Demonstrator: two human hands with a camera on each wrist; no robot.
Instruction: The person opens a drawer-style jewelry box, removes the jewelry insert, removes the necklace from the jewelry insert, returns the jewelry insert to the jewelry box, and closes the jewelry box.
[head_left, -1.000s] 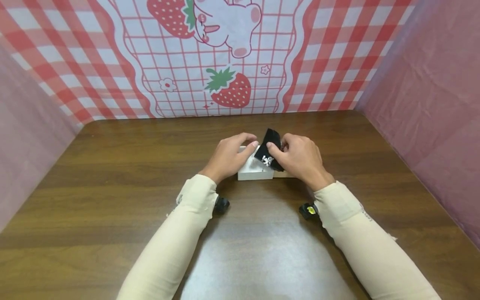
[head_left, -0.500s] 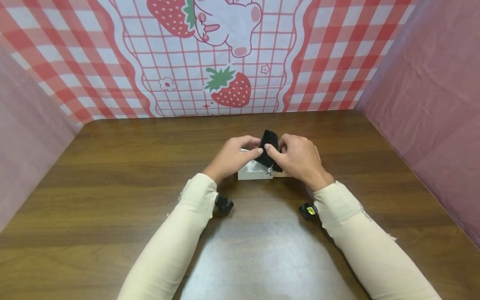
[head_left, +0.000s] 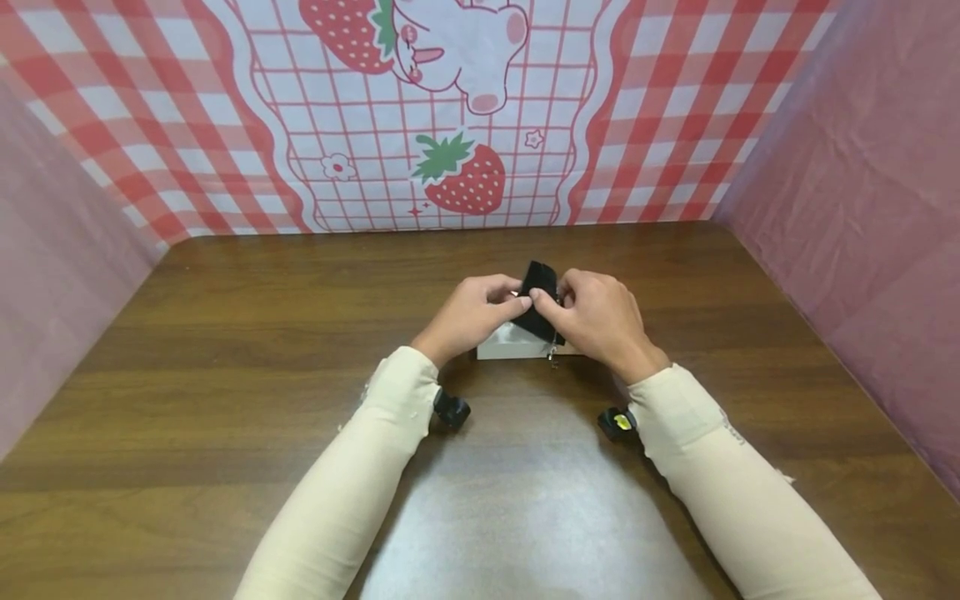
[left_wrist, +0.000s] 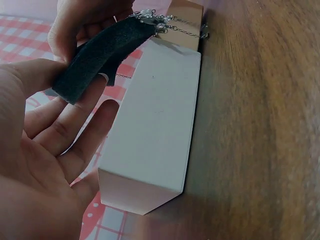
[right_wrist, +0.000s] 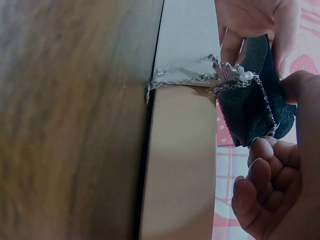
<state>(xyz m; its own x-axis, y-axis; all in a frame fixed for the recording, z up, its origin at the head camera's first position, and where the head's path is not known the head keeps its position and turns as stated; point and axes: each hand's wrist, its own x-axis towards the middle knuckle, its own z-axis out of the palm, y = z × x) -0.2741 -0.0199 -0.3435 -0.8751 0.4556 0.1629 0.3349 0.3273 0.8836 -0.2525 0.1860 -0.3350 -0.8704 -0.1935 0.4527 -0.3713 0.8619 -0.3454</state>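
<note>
The person's left grip (head_left: 480, 308) and right grip (head_left: 602, 312) were bare. A cream left sleeve (head_left: 337, 492) and matching right sleeve (head_left: 742, 483) fitted closely, small ragged tufts on their outer edges, faint dark markings (head_left: 733, 428) on the right one. Black wrist devices (head_left: 452, 411) showed at both cuffs, the right bearing a yellow patch (head_left: 623, 422).

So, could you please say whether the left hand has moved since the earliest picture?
Yes: judged against the white box, the left hand has moved rightward and slightly downward in the head view, and now pinches the black pad.
</note>
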